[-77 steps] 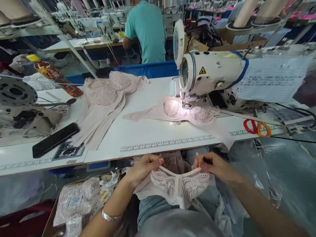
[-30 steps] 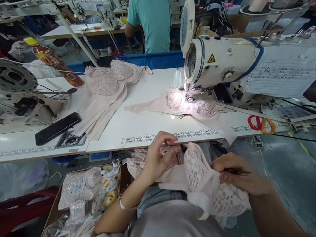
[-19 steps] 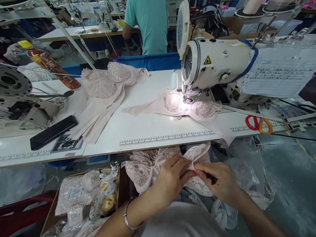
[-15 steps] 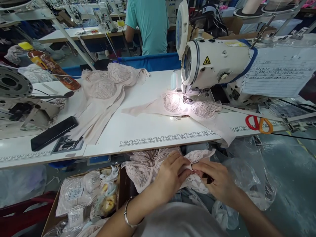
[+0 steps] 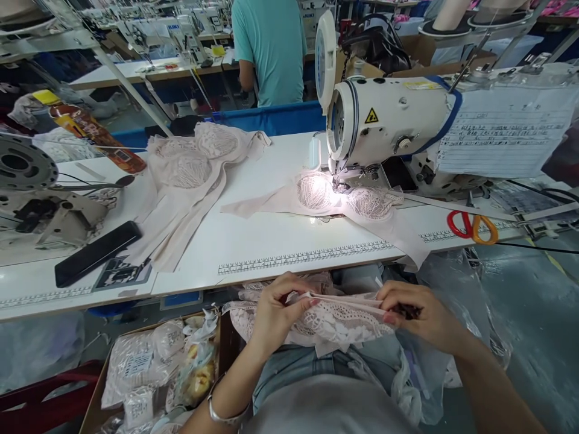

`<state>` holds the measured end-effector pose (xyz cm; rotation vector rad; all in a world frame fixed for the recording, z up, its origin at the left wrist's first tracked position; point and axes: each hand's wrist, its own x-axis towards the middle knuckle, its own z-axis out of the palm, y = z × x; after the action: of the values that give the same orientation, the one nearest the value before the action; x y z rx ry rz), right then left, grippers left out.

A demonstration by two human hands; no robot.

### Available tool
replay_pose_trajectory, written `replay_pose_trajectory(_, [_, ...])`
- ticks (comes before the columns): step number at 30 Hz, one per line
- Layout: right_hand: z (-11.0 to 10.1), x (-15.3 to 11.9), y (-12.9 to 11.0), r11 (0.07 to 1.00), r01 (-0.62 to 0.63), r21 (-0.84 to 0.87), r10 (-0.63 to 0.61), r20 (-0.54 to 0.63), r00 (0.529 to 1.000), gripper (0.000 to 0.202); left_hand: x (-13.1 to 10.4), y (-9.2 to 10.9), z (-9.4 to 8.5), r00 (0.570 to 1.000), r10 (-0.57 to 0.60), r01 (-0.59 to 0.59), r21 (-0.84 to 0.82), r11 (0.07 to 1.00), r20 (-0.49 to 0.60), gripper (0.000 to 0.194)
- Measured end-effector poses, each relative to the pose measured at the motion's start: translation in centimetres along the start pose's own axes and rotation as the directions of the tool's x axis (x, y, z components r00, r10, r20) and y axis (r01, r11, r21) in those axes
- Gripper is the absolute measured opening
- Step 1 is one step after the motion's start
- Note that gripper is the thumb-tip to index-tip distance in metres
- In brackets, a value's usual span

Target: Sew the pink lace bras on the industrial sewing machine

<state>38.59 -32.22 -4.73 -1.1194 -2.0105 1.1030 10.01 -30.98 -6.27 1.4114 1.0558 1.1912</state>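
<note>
Currently a pale lace bra (image 5: 339, 319) is held stretched over the lap, just below the front edge of the counter (image 5: 271, 241). Its upper band is pinched between thumb and fingers of the left hand (image 5: 278, 307) at one end and of the right hand (image 5: 418, 316) at the other, so the piece lies between the two grips, taut and roughly level. A small dark object, perhaps a thread snip, seems to be tucked in the right hand; it is too blurred to be told for certain. For the step in hand, the band is best kept evenly tensioned and flat, with the fingertips close to the seam, so that the lace is not twisted or snagged. On the counter beyond, a second lace piece (image 5: 344, 202) lies under the needle of the sewing machine (image 5: 389, 123), a stack of similar pieces (image 5: 190, 166) lies to the left, and scissors (image 5: 473, 228) rest to the right. A person in a teal shirt (image 5: 269, 48) stands further back.
</note>
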Motion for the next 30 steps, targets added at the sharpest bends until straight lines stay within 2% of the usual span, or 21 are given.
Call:
replay_pose_trajectory(4, [-0.4,0.0,0.0,0.988,0.062,-0.144,-0.084,-0.149,0.985,0.027,-0.3,-0.6,-0.1,0.994,0.047,-0.041,0.060,0.997,-0.100,0.005])
replay_pose_trajectory(9, [0.8,0.3,-0.3,0.952,0.047,-0.302,-0.150,-0.326,0.933,0.024,-0.7,-0.9,0.3,0.982,0.126,-0.102,0.162,0.981,-0.144,0.006])
replay_pose_trajectory(12, [1.5,0.4,-0.3,0.954,0.006,-0.299,-0.127,-0.388,0.913,0.023,-0.8,-1.0,0.3,0.976,0.144,-0.111,0.194,0.975,-0.166,0.005])
replay_pose_trajectory(15, [1.8,0.5,-0.1,0.945,-0.072,-0.319,-0.072,-0.416,0.906,0.009,-0.8,-1.2,0.3,0.973,0.132,-0.092,0.207,0.974,-0.188,0.005])
replay_pose_trajectory(17, [1.8,0.6,0.0,0.937,-0.078,-0.339,-0.072,-0.408,0.910,0.005,-0.8,-1.4,0.2,0.973,0.116,-0.076,0.198,0.977,-0.197,0.004])
replay_pose_trajectory(20, [1.4,1.0,-0.4,0.947,-0.067,-0.313,-0.056,-0.368,0.928,0.015,-0.9,-1.6,0.4,0.974,0.085,-0.054,0.150,0.987,-0.209,0.005])
replay_pose_trajectory(24, [-0.3,1.4,-1.4,0.987,-0.097,-0.130,0.061,-0.259,0.964,0.026,-1.0,-1.8,0.5,0.976,0.077,-0.069,0.048,0.997,-0.202,0.006])
replay_pose_trajectory(26, [-1.6,1.5,-2.0,0.996,-0.081,-0.043,0.072,-0.184,0.980,0.028,-1.0,-1.6,0.2,0.982,0.083,-0.085,-0.006,0.996,-0.171,0.007])
replay_pose_trajectory(28, [-2.6,1.7,-2.7,0.999,-0.049,0.012,0.050,-0.108,0.993,0.030,-0.7,-1.0,-0.3,0.998,0.051,-0.054,-0.065,0.996,-0.041,0.012])
replay_pose_trajectory(30, [-3.0,2.0,-3.5,0.999,-0.025,0.025,0.026,-0.036,0.999,0.031,-0.3,0.0,-0.8,0.980,0.001,0.015,-0.079,0.997,0.197,0.019])
